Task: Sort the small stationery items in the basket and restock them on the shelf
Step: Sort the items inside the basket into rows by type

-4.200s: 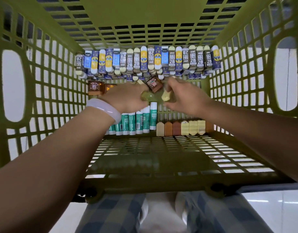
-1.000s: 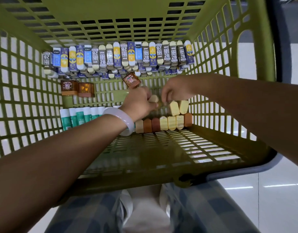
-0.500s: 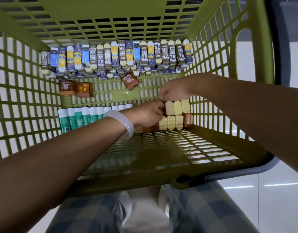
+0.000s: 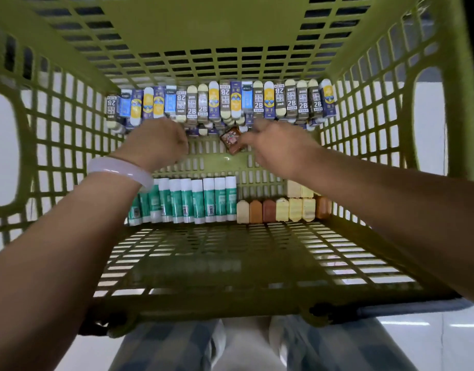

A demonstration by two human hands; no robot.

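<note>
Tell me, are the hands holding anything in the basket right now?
The right hand touches the little brown packet at its right edge; whether that is a real grip is blurred. The left hand has curled fingers, which hide any contents.

A green slatted basket [image 4: 70,145] held everything. Along its far wall lay a packed row of erasers [image 4: 220,103]. Nearer sat a line of green-and-white glue sticks [image 4: 193,202] beside small tan and brown cases [image 4: 281,208]. A brown packet [image 4: 231,139] lay tilted mid-floor.

i see a green basket [image 4: 70,135]: 2b erasers [image 4: 222,103] far, glue sticks [image 4: 193,200] near-left, tan sharpeners [image 4: 282,210] near-right.
</note>
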